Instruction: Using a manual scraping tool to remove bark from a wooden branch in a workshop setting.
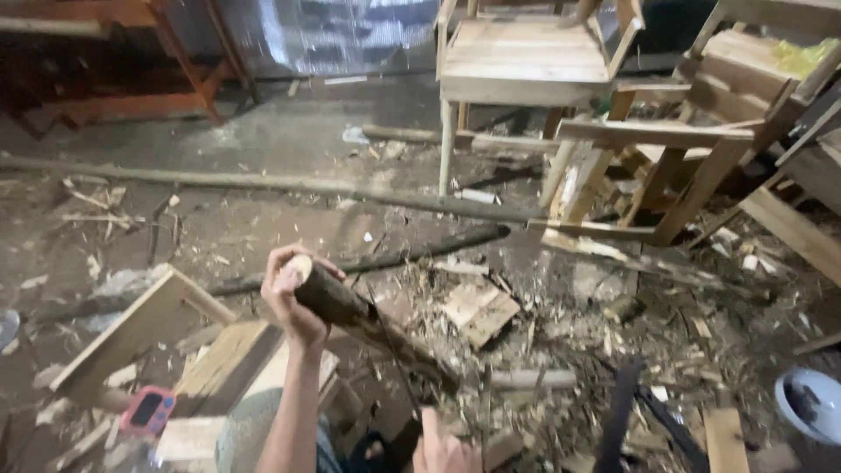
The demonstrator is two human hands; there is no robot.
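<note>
Gripping one log, left hand; two chairs behind.

log: dark brown bark, pale cream cut end
chair beyond the log: light tan bare wood
small device left of the log: pink case, black screen
bowl far right of the log: white rim, dark inside
floor: grey, flecked with pale wood chips

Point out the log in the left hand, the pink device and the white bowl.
log (350, 313), head view, bark near held end
pink device (147, 410), head view, dark screen
white bowl (810, 403), head view, rim
</note>
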